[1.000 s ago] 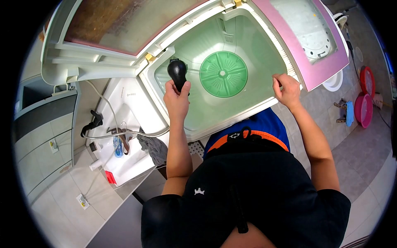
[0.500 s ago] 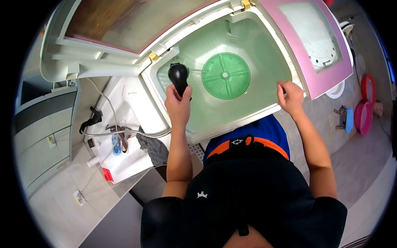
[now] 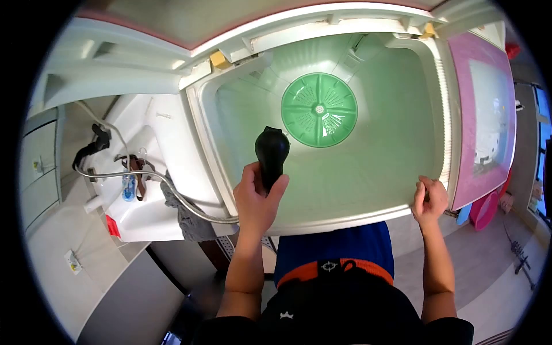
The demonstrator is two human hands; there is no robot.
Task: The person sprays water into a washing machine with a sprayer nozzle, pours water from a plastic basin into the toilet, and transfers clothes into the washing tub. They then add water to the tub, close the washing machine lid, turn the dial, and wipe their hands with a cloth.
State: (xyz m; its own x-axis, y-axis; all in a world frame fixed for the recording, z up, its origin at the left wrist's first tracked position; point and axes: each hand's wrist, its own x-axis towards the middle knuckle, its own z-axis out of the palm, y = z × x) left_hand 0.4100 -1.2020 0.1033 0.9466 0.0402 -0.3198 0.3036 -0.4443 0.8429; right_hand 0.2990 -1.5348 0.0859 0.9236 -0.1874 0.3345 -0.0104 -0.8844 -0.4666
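Note:
My left hand (image 3: 257, 198) is wrapped round the handle of a black shower head (image 3: 272, 152), which it holds over the left part of the washing machine tub (image 3: 379, 167). A metal hose (image 3: 184, 198) runs from behind that hand to the left. On the tub's floor sits a round green pulsator (image 3: 310, 123), seemingly under water. My right hand (image 3: 431, 200), its fingers curled in and nothing visible in them, is by the tub's front right corner. Whether it rests on the rim is hard to tell.
The raised lid (image 3: 138, 63) stands along the back and left. A pink-framed lid (image 3: 463, 132) lies at the right. Left of the machine, a white sink (image 3: 144, 221) has a grey cloth (image 3: 192, 221) over its edge. A pink basin (image 3: 485, 210) is at the far right.
The view has shifted closer over the tub. My left hand has brought the shower head from the tub's left wall toward its front, nearer my body. My right hand stays near the front right corner.

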